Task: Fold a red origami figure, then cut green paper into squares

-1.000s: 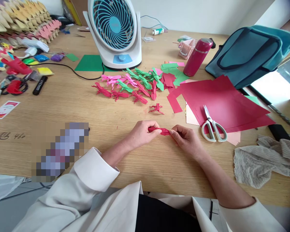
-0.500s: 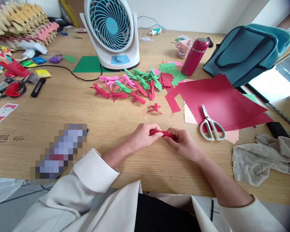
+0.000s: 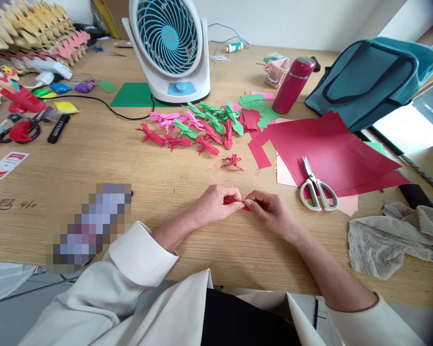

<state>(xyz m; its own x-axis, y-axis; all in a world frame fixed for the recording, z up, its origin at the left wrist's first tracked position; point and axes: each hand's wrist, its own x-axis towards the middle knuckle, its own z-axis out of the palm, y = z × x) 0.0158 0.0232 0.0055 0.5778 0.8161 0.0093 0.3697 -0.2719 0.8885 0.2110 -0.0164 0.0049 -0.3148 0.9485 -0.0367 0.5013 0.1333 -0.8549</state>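
**Folded red paper (image 3: 231,201) pinched at both ends over the near edge**

The folded red paper is held between the two hands, midway along the near edge of the worktop (image 3: 220,257) and a little in from it. The left hand (image 3: 216,204) pinches its left part between thumb and curled fingers; the right hand (image 3: 272,209) nips its right end between thumb and forefinger, the fingertips of the two hands almost meeting. Much of the paper is hidden by the fingers, so its exact folds cannot be told.

The step in hand looks like shaping or creasing a narrow fold. The next move seems to call for a steady left grip and fine thumb pressure from the right, so that thin points do not tear.

Beyond the hands, toward the far edge, sits a small red folded figure (image 3: 233,162); white-handled scissors (image 3: 312,177) rest on red sheets (image 3: 332,149) toward the right edge.
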